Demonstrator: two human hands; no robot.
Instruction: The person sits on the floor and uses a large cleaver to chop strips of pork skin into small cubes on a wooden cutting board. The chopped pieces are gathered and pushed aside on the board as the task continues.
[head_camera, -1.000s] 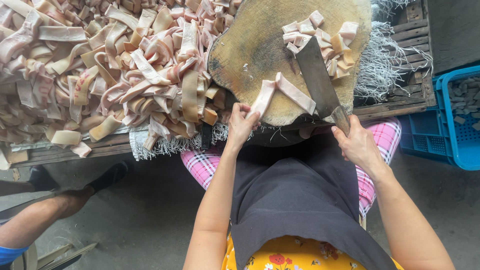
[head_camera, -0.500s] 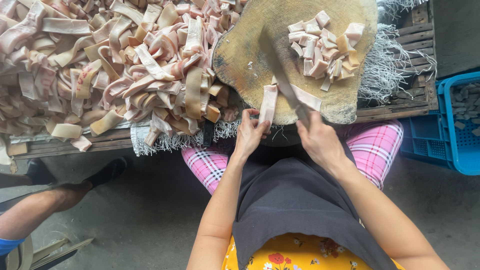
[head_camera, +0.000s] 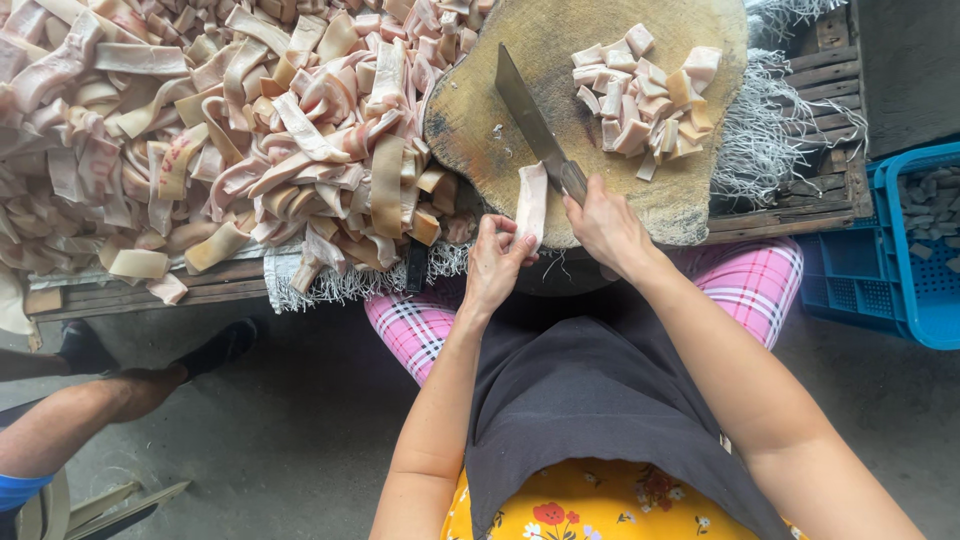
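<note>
Under the left fingers (head_camera: 512, 238) lies a pale strip (head_camera: 530, 203) beside the cleaver (head_camera: 530, 115).

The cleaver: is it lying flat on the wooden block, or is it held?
Held. The right hand grips the cleaver by its handle, blade out over the wooden block. Whether its edge touches the wood, I cannot tell.

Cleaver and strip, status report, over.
Right hand grips cleaver, blade flat on round wooden block. Left hand pinches pale strip at block's near edge. Cut pieces piled clear.
</note>
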